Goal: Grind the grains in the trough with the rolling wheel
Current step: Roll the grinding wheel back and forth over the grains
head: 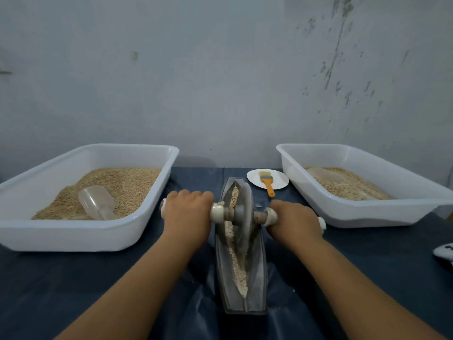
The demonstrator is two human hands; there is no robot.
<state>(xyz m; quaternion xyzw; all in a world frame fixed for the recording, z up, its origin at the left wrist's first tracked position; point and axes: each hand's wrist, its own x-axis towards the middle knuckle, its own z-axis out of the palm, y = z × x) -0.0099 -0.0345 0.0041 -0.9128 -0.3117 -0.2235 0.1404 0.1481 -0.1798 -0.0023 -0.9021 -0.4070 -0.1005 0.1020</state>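
Nearest on the dark blue cloth [61, 290], a narrow metal trough [241, 285] runs away from the viewer, crushed grains [236, 263] along its groove; the rolling wheel [241, 212] stands upright in it; the left hand [187, 212] and right hand [294, 219] each grip an axle handle; beyond, a brush [267, 181] on a white plate [282, 179]; two white tubs [85, 236] of grain with clear scoops [96, 202] flank them; no writing is legible.

A long, narrow metal trough [241, 285] lay lengthwise on the dark cloth, running away from the viewer. Pale crushed grains [236, 263] were strewn along its central groove. A grey metal rolling wheel [241, 212] stood upright in the groove past the midpoint, its axle with white handles set crosswise.
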